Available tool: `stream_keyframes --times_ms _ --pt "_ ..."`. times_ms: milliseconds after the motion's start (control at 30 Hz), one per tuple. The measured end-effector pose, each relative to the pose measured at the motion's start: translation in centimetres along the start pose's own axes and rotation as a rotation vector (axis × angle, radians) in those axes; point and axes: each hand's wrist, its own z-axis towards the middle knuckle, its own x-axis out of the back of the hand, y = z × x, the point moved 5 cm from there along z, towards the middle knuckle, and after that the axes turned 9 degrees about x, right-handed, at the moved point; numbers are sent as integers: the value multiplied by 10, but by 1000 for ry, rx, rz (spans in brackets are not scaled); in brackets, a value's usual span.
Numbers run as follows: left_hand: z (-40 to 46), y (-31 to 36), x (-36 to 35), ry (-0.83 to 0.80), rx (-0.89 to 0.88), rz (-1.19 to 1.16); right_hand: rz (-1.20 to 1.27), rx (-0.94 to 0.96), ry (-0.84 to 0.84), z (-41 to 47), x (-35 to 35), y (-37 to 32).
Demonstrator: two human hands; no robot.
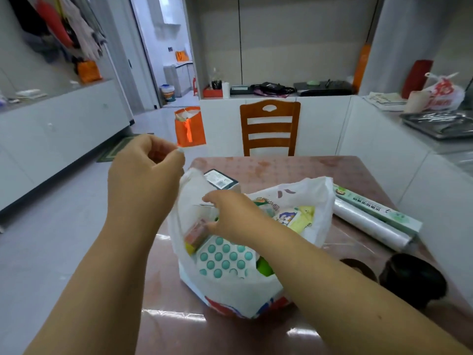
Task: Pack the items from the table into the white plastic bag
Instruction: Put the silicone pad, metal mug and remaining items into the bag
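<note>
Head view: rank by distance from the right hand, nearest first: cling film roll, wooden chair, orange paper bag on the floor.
From the right hand, inside the white plastic bag:
1. Cling film roll, on the table to its right.
2. Wooden chair, behind the table.
3. Orange paper bag, on the floor, far left.

The desk (294, 170) has a glossy reddish-brown top with a faint pattern. A white plastic bag (230, 295) stands on it near the front left edge. Just right of the bag lie a long green box (378, 210) and a roll of clear film (368, 226), side by side and touching. Right of the bag toward the front sit two dark round objects (412, 278), blurred
</note>
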Motion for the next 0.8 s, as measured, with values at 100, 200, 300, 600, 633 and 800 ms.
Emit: stream_keyframes --times_ms 100,200,300,600,633,800 --pt "-13 17 -11 45 -78 -53 105 11 413 -54 49 8" --pt "-39 42 -40 -26 -189 -83 165 -36 853 -119 90 38" --pt "-64 54 -75 -186 -220 -72 113 -264 1110 -166 98 98" --pt "-80 57 -99 -260 -139 -70 -173 -677 11 -182 -26 211" --pt "-79 56 -97 -253 -131 -70 -186 -673 54 -183 -24 208" --pt "-66 41 -78 -130 -83 -15 -119 -713 288 -195 37 171"
